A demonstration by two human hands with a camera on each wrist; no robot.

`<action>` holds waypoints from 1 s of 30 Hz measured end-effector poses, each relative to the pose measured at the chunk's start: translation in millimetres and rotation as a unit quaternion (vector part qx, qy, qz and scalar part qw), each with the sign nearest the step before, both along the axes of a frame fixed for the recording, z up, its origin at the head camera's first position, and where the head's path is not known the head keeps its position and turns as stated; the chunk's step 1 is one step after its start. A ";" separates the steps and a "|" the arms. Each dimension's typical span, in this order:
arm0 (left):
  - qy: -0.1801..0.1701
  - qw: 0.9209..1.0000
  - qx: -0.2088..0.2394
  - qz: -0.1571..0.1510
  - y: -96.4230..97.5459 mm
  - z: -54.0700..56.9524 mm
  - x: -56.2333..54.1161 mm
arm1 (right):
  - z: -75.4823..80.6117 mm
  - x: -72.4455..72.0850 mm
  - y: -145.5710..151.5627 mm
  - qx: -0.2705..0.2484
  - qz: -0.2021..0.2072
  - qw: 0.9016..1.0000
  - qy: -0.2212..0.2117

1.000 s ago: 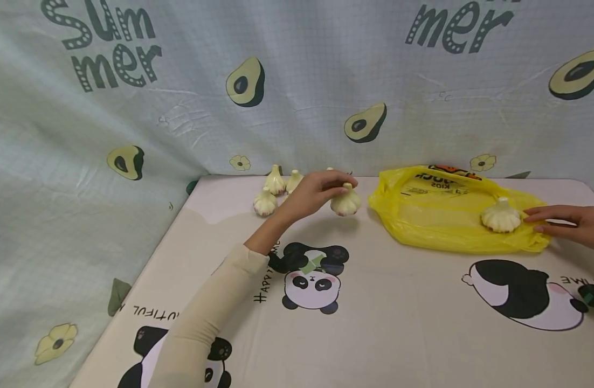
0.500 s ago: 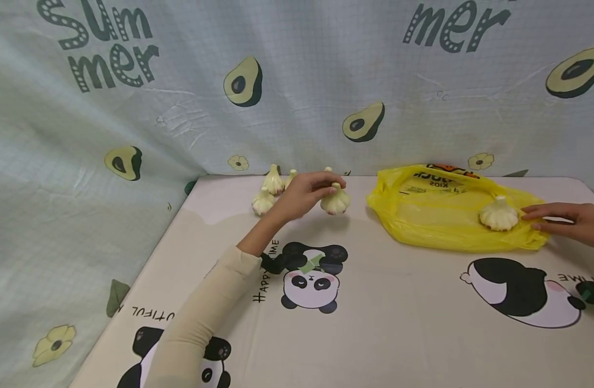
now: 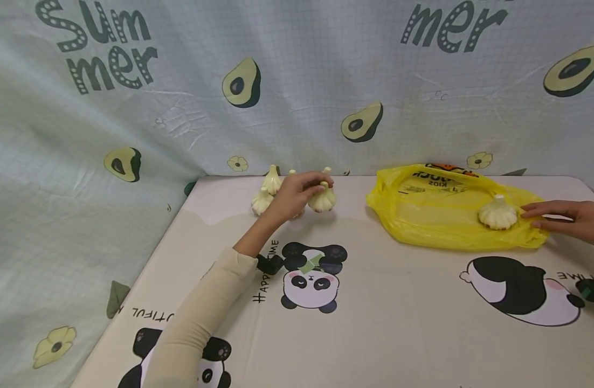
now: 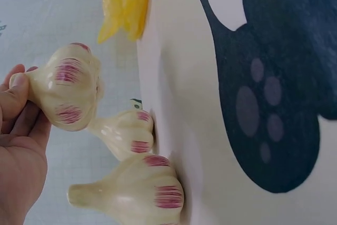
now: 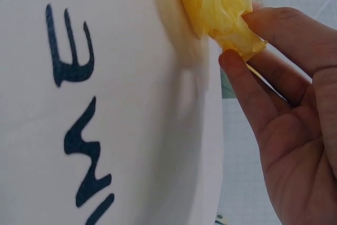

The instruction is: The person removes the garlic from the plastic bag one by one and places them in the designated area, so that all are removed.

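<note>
My left hand [image 3: 293, 195] pinches a garlic bulb [image 3: 322, 199] by its stem. In the left wrist view this bulb [image 4: 68, 88], cream with purple streaks, hangs off the table, close to two other garlic bulbs, one small [image 4: 127, 134] and one nearer [image 4: 139, 188]. More bulbs [image 3: 262, 202] stand by the back edge, partly hidden behind the left hand. A yellow plastic bag [image 3: 437, 215] lies flat at the back right with one garlic bulb [image 3: 498, 213] on it. My right hand [image 3: 571, 218] holds the bag's right end; in the right wrist view the bag's gathered corner [image 5: 234, 35] sits between thumb and fingers.
The table [image 3: 389, 302] has a pale cover printed with pandas and lettering. Behind and to the left hangs a curtain [image 3: 297, 118] with avocado prints, close to the table's back edge.
My left hand has moved left with the pinched garlic bulb, from near the bag toward the bulbs at the back left. The right hand stays at the bag's end.
</note>
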State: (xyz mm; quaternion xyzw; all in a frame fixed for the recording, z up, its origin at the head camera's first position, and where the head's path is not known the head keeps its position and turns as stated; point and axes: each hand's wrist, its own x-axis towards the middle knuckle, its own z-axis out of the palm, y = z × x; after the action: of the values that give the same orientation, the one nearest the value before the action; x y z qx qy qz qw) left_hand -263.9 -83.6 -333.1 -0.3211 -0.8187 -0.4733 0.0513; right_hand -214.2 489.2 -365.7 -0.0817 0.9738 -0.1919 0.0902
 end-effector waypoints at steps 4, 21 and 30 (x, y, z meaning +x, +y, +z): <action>0.008 1.000 0.001 0.009 -2.1 -3.7 -3.0 | 0.1 0.4 -0.6 -0.004 -0.001 1.000 0.000; -0.006 0.999 -0.003 0.031 -1.7 -10.5 -8.5 | 2.7 2.0 -2.6 -0.006 0.002 1.000 -0.009; -0.015 0.999 -0.014 0.029 2.3 -12.5 -14.1 | 4.1 3.6 -5.0 0.000 0.003 1.000 -0.015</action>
State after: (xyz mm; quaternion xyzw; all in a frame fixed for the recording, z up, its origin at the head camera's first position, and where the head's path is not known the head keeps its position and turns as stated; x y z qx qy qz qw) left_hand -278.0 -81.4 -345.6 -0.2907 -0.8351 -0.4645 0.0486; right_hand -210.7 484.1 -361.6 -0.0813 0.9721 -0.1931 0.1053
